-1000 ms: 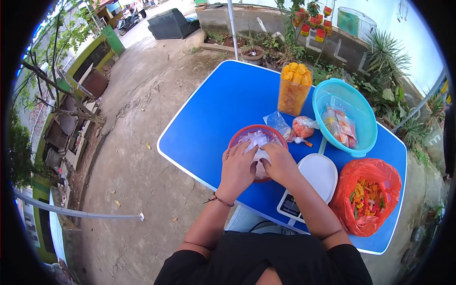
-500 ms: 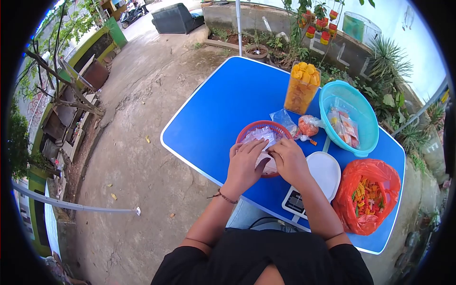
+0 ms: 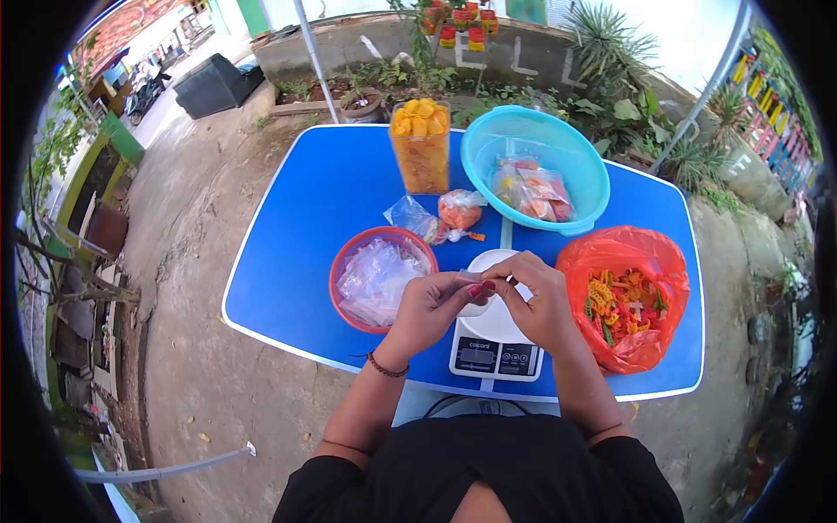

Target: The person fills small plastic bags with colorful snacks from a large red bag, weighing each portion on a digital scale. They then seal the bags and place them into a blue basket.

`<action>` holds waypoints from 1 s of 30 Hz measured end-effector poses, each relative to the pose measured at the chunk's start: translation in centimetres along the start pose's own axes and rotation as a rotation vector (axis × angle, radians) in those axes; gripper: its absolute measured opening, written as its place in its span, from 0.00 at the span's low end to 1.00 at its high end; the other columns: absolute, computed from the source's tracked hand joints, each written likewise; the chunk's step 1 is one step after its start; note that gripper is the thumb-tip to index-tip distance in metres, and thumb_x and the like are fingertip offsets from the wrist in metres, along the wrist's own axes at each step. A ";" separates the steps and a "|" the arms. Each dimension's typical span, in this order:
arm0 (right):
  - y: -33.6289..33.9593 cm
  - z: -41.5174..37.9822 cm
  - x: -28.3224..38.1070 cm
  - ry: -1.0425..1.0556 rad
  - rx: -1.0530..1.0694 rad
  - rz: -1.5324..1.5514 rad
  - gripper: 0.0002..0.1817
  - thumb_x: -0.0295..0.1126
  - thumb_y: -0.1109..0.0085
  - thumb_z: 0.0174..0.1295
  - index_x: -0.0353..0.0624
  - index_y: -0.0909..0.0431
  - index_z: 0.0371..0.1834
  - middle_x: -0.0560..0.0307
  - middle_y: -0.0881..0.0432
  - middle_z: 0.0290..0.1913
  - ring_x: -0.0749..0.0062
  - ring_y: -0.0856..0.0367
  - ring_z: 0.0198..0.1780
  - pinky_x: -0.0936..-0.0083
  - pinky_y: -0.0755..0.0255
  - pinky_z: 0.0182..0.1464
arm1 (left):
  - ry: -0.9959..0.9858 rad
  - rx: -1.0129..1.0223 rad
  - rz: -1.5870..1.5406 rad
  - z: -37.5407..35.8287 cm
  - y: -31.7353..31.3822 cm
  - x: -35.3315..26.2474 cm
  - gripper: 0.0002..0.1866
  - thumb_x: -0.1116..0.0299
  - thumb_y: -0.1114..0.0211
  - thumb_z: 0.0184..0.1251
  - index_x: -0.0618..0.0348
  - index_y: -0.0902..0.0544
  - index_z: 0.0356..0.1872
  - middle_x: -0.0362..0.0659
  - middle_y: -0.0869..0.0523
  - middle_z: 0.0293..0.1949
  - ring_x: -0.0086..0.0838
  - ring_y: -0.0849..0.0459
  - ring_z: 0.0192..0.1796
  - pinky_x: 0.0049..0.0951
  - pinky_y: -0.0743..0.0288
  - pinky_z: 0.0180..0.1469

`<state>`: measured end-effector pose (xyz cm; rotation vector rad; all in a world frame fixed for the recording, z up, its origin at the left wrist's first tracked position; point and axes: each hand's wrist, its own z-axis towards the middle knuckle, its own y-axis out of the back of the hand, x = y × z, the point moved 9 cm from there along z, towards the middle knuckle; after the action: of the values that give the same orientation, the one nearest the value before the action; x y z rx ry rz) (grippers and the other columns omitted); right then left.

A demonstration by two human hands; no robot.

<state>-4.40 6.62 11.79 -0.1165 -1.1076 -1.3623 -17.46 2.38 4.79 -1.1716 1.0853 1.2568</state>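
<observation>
My left hand and my right hand meet above the white round plate of the kitchen scale. Their fingertips pinch a small clear plastic bag between them. To the left, a red basket holds a pile of clear plastic bags. On the right, an open red plastic bag contains colourful dry pieces. Behind the scale lie a tied bag of orange stuff and a flat clear bag.
A tall clear container of yellow chips stands at the back of the blue table. Beside it, a turquoise basket holds filled packets. A metal pole rises behind the table; plants line the wall.
Both hands have moved from the red basket to above the scale, with a small clear bag between their fingers. The camera view has turned, so the table appears shifted.
</observation>
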 end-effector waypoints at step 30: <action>15.3 -13.9 -14.9 -0.511 0.017 -0.579 0.22 0.32 0.29 0.52 0.50 0.15 0.54 0.47 0.20 0.61 0.44 0.27 0.64 0.51 0.34 0.65 | 0.150 0.260 -0.357 8.2 -19.6 6.6 0.10 0.70 0.39 0.77 0.64 0.15 0.51 0.41 0.11 0.49 0.23 0.15 0.53 0.26 0.24 0.59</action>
<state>18.41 12.60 2.27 -0.1423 -1.6647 -1.8985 2.02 11.86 -0.18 -1.2077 1.0558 0.7390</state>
